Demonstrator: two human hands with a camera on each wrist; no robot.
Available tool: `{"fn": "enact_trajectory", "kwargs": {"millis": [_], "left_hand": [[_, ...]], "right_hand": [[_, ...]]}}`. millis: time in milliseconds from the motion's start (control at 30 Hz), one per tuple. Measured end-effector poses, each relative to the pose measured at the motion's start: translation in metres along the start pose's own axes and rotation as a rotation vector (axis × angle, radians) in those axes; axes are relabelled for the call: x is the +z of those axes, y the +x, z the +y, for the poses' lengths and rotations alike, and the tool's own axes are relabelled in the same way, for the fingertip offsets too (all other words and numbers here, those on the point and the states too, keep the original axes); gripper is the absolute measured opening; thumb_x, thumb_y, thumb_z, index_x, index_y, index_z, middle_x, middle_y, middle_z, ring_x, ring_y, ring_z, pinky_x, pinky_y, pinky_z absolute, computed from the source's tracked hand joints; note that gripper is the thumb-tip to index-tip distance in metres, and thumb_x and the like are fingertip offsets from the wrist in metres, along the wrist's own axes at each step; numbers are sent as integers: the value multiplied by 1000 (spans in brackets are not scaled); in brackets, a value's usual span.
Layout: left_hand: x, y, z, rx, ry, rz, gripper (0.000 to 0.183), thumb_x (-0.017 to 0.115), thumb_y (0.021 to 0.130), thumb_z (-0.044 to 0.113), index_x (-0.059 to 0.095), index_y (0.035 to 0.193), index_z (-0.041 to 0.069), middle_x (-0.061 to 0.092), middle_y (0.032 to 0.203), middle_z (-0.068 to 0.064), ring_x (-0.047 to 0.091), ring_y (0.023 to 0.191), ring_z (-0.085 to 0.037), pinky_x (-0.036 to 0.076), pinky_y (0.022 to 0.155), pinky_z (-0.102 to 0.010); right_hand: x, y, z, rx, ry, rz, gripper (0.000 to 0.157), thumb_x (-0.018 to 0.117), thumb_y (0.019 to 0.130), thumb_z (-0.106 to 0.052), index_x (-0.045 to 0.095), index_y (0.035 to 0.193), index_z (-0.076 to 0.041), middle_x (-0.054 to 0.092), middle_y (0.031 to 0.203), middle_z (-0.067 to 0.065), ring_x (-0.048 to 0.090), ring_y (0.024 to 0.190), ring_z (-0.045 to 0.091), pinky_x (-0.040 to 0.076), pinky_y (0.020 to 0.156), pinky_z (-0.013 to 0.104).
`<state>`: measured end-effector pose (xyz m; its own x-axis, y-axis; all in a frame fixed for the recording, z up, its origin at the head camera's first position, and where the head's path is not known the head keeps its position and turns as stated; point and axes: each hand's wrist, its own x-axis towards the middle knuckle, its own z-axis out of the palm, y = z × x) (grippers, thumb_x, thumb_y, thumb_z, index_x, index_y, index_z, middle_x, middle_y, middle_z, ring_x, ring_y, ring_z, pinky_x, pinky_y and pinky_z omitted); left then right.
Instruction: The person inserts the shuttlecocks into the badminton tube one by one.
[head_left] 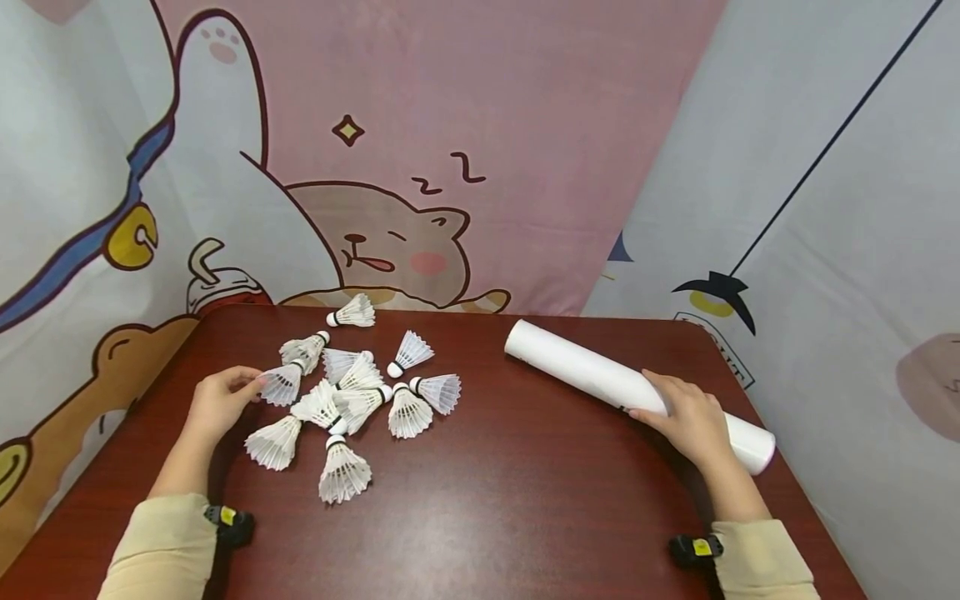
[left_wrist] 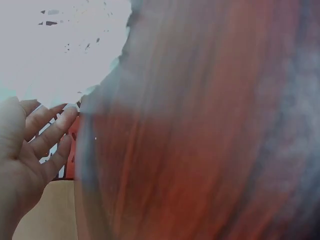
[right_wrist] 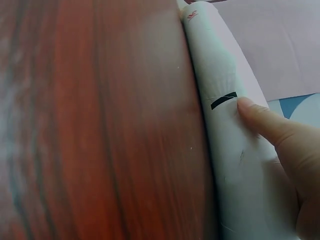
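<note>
At the left of the head view, my left hand (head_left: pixel 223 402) pinches the feathered skirt of a white shuttlecock (head_left: pixel 282 385) between thumb and fingers. That shuttlecock (left_wrist: pixel 60 55) fills the top left of the left wrist view, washed out by glare, with the other fingers spread below it. Several more shuttlecocks (head_left: pixel 345 473) lie loosely piled beside it on the table. On the right, my right hand (head_left: pixel 693 421) grips a long white shuttlecock tube (head_left: pixel 577 360) lying slantwise, its thumb against the near side. A short black mark (right_wrist: pixel 223 100) shows by the thumb in the right wrist view.
The dark red-brown table (head_left: pixel 495 517) has a glossy wood-grain top. Behind it hangs a pink and white cartoon cloth (head_left: pixel 525 150), meeting the table's far edge. One shuttlecock (head_left: pixel 352 312) lies near that edge, apart from the pile.
</note>
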<state>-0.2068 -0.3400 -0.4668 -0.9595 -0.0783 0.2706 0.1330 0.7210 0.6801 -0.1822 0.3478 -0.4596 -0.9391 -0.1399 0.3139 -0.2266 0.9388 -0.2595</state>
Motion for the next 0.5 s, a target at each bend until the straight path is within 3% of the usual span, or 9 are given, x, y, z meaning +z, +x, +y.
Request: {"fn": "enact_trajectory", "kwargs": {"millis": [500], "left_hand": [[-11,-5,4,-43,2,103,23,65,93,17,67,95,-7,68,77,-18,57,55,-13,35,45,-25]], "right_hand": [[-3,-7,-3,-16,-4,33,72,76,78,-49,54,134,-11,56,127,20,49,114,41,32,84,60]]}}
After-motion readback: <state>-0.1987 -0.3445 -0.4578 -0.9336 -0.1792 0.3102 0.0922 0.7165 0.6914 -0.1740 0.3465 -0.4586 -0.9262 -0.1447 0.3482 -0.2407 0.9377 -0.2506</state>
